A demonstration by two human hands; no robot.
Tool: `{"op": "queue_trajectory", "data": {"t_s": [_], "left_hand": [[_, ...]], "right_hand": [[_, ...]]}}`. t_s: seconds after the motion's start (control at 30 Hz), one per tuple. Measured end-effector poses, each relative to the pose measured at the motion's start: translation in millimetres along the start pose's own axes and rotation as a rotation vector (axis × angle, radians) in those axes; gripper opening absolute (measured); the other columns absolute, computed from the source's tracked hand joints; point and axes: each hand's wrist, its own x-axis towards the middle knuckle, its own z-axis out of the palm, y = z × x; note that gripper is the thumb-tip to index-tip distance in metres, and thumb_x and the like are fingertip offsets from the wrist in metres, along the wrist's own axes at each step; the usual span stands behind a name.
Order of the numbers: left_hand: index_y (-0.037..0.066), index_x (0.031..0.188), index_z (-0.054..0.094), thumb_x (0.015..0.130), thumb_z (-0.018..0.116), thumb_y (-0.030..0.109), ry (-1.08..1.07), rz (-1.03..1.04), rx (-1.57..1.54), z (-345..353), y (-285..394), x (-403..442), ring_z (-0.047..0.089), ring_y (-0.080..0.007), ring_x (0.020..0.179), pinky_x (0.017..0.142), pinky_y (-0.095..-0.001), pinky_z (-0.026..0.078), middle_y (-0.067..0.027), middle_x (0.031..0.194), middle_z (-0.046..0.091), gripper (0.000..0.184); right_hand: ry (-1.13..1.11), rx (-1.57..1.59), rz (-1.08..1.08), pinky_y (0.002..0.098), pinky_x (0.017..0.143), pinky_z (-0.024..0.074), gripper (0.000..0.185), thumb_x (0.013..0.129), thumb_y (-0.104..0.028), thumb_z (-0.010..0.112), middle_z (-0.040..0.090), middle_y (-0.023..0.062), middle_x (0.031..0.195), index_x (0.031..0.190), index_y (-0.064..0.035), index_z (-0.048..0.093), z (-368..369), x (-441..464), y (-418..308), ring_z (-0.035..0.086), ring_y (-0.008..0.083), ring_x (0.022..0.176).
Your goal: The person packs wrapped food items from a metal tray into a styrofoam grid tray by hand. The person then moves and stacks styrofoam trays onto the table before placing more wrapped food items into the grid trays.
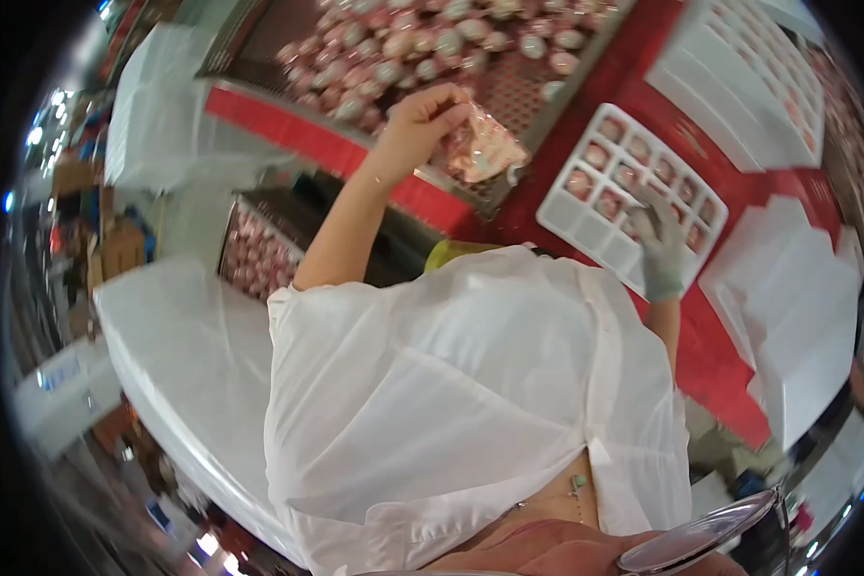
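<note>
My left hand (422, 130), bare, is closed in a pinch on a clear plastic bag (488, 149) with reddish printing. It hangs over the near edge of a perforated metal tray (514, 96) heaped with round red-and-white pieces (442, 43) in shiny film. On the right, my right hand (660, 235) wears a pale glove and reaches over a white compartment tray (562, 216). Its fingers look spread, touching or just above the compartments; whatever lies beneath them is hidden. Several compartments each hold one round reddish piece (608, 204).
A stack of white compartment trays (749, 106) stands on the red table (557, 154) at the far right. White sheets or liners (787, 307) lie at the right. A lower crate of round pieces (257, 252) is at the left, near large plastic-covered white stacks (192, 365).
</note>
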Motion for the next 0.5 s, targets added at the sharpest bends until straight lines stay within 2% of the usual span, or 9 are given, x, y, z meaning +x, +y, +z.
{"op": "queue_trajectory", "data": {"t_s": [0.03,0.07,0.17,0.27,0.37,0.4,0.43,0.47,0.5], "left_hand": [[0.003,0.089,0.057,0.094,0.055,0.011,-0.029,-0.066,-0.022,-23.5,0.8,-12.5,0.046,-0.0019,0.068,0.061,-0.0191,0.04,0.0061,0.074,0.052,0.009],[0.002,0.09,0.058,0.093,0.056,0.01,0.045,-0.156,0.039,-42.0,-5.3,-27.7,0.048,-0.0029,0.071,0.065,-0.0195,0.04,0.0058,0.075,0.053,0.009],[0.001,0.092,0.06,0.09,0.059,0.012,0.172,-0.225,0.276,-96.0,-41.4,-75.7,0.053,-0.006,0.076,0.067,-0.0204,0.042,0.0029,0.079,0.058,0.011],[0.002,0.09,0.062,0.091,0.058,0.013,0.322,-0.529,0.108,-127.3,-88.8,-123.3,0.052,-0.0049,0.072,0.065,-0.0215,0.043,0.0031,0.077,0.058,0.011],[0.005,0.092,0.062,0.094,0.054,0.017,0.432,-0.731,-0.018,-130.6,-129.8,-162.7,0.052,-0.0076,0.066,0.061,-0.0231,0.043,0.0033,0.074,0.056,0.014],[0.007,0.095,0.061,0.095,0.052,0.02,0.521,-0.761,-0.071,-117.4,-128.5,-171.8,0.053,-0.0095,0.066,0.061,-0.024,0.046,0.0026,0.075,0.056,0.016],[0.007,0.098,0.061,0.095,0.053,0.02,0.581,-0.736,-0.254,-111.7,-140.1,-185.1,0.055,-0.0098,0.069,0.063,-0.0255,0.047,0.0019,0.079,0.058,0.016],[0.008,0.102,0.061,0.095,0.054,0.021,0.641,-0.703,-0.435,-105.1,-157.9,-196.9,0.056,-0.01,0.072,0.064,-0.0269,0.049,0.0011,0.083,0.06,0.016],[0.008,0.102,0.061,0.095,0.054,0.021,0.668,-0.712,-0.449,-103.1,-170.4,-215.4,0.056,-0.01,0.072,0.064,-0.0269,0.049,0.0011,0.083,0.06,0.016]], "right_hand": [[0.018,0.143,-0.014,0.027,0.087,0.0469,0.034,0.09,-0.012,0.058,0.059,0.0068,0.111,0.121,0.0,0.056,-7.7,-1.9,30.5,0.057,0.0136,0.098],[0.003,0.051,0.004,0.027,0.087,0.0469,0.032,0.091,-0.01,0.056,0.059,0.0075,0.111,0.121,0.001,0.056,-14.5,-6.8,32.2,0.057,0.0142,0.1],[0.07,0.048,0.049,0.0265,0.087,0.0471,0.029,0.091,-0.005,0.055,0.061,0.008,0.112,0.119,0.0037,0.056,-24.5,-14.6,61.4,0.058,0.0141,0.1],[0.054,0.024,0.047,0.0243,0.084,0.0473,0.028,0.091,-0.005,0.055,0.062,0.0068,0.109,0.118,0.0035,0.057,-30.2,-12.4,69.4,0.059,0.0121,0.095],[-0.008,-0.018,0.065,0.0226,0.081,0.0472,0.027,0.091,-0.005,0.056,0.063,0.0061,0.108,0.117,0.0024,0.058,-29.4,-1.7,55.1,0.058,0.0107,0.092],[-0.042,-0.034,0.09,0.0216,0.079,0.047,0.027,0.09,-0.005,0.056,0.063,0.0057,0.107,0.116,0.0017,0.059,-26.4,3.9,46.1,0.058,0.01,0.092],[-0.084,-0.132,0.065,0.0259,0.082,0.0488,0.024,0.092,-0.005,0.054,0.063,0.0085,0.108,0.114,0.003,0.06,-23.1,9.4,37.7,0.061,0.0143,0.093],[-0.087,-0.194,-0.036,0.0258,0.085,0.0486,0.025,0.091,-0.005,0.056,0.063,0.0087,0.109,0.115,0.0018,0.06,-17.9,13.6,36.9,0.061,0.015,0.096],[-0.117,-0.204,-0.038,0.0258,0.085,0.0486,0.025,0.091,-0.005,0.056,0.063,0.0087,0.109,0.115,0.0018,0.06,-14.3,15.7,37.6,0.061,0.015,0.096]]}}
